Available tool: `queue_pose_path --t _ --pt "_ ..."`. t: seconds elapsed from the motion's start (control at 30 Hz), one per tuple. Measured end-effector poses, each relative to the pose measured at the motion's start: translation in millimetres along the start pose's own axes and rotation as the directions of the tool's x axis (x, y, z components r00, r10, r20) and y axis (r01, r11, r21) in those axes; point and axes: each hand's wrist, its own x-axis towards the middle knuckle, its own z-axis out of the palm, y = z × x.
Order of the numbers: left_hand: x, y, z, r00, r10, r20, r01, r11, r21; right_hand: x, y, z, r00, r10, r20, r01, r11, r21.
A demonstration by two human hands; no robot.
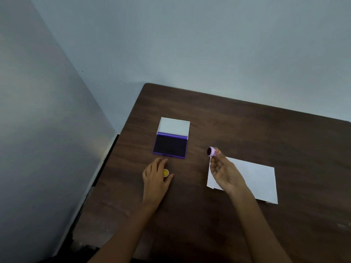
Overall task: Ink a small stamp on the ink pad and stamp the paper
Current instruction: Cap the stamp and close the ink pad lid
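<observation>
A purple ink pad (170,146) lies open on the dark wooden table (247,130), its white lid (173,126) tipped back. My right hand (225,170) holds a small lilac round stamp (211,151) in its fingertips above the table, dark inked face turned left toward the pad. Under that hand lies a white sheet of paper (254,179), and no print shows on it. My left hand (156,174) rests on the table just in front of the pad, fingers curled around a small yellow round stamp (165,172).
The table stands in a corner of grey walls; its left edge (121,141) runs close to the left wall with a narrow dark gap. Bare tabletop stretches behind and to the right of the paper.
</observation>
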Motion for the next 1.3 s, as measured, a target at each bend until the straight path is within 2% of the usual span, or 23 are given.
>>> queue_pose_path --t 0.27,0.33,0.37,0.4,0.43,0.47,0.5,0.53,0.6,0.67,0.77,0.87,0.97,1.13,1.23,1.3 --pt "2.6 -15.6 -11.6 0.988 0.100 0.119 -0.091 0.993 -0.078 1.3 52.0 21.9 0.996 0.093 0.012 -0.092 0.990 -0.108" --pt "6.4 -12.9 -16.7 0.991 0.025 0.134 0.001 0.982 -0.190 1.7 59.9 26.0 0.996 0.090 0.004 -0.089 0.986 -0.144" --pt "8.1 -10.0 -20.8 0.988 -0.065 0.142 0.104 0.950 -0.294 1.8 63.0 27.6 0.996 0.087 0.002 -0.086 0.984 -0.157" --pt "9.3 -6.8 -26.2 0.967 -0.177 0.183 0.240 0.872 -0.427 1.8 65.4 29.4 0.997 0.078 0.005 -0.076 0.982 -0.171" --pt "10.1 -3.7 -32.2 0.922 -0.274 0.273 0.384 0.733 -0.562 1.5 67.2 30.8 0.998 0.064 0.010 -0.061 0.980 -0.187" --pt "10.8 -0.9 -38.3 0.860 -0.325 0.394 0.511 0.544 -0.666 1.0 68.4 32.3 0.999 0.048 0.017 -0.044 0.978 -0.205" --pt "11.4 0.6 -44.1 0.795 -0.329 0.510 0.604 0.349 -0.717 0.2 69.4 33.7 0.999 0.033 0.024 -0.026 0.974 -0.225" --pt "12.4 1.1 -49.7 0.748 -0.300 0.592 0.655 0.195 -0.730 -0.8 70.2 35.5 0.999 0.016 0.035 -0.007 0.969 -0.247" --pt "14.3 0.5 -59.1 0.710 -0.232 0.665 0.685 0.011 -0.728 -3.4 72.0 39.7 0.998 -0.024 0.062 0.041 0.953 -0.300" --pt "15.9 1.3 -65.1 0.700 -0.189 0.689 0.689 -0.078 -0.721 -5.9 75.2 43.9 0.994 -0.070 0.084 0.097 0.922 -0.375" --pt "17.3 6.5 -71.5 0.693 -0.160 0.703 0.692 -0.126 -0.711 -9.0 80.7 49.5 0.986 -0.148 0.082 0.169 0.839 -0.517" --pt "19.2 10.5 -75.6 0.680 -0.165 0.714 0.695 -0.165 -0.700 -8.7 85.7 52.7 0.978 -0.196 0.077 0.206 0.807 -0.554" --pt "20.0 12.4 -75.8 0.685 -0.160 0.711 0.694 -0.153 -0.703 -7.7 88.8 52.9 0.963 -0.258 0.077 0.251 0.757 -0.603" --pt "21.5 14.6 -74.6 0.714 -0.141 0.686 0.691 -0.022 -0.723 -7.7 87.1 53.9 0.917 -0.370 0.148 0.368 0.643 -0.671" --pt "20.2 15.8 -74.7 0.765 -0.212 0.608 0.642 0.168 -0.748 -5.1 86.7 52.1 0.919 -0.361 0.161 0.364 0.614 -0.700" --pt "19.4 14.4 -73.0 0.784 -0.214 0.583 0.620 0.206 -0.757 -2.8 88.2 49.8 0.930 -0.340 0.142 0.336 0.625 -0.704"
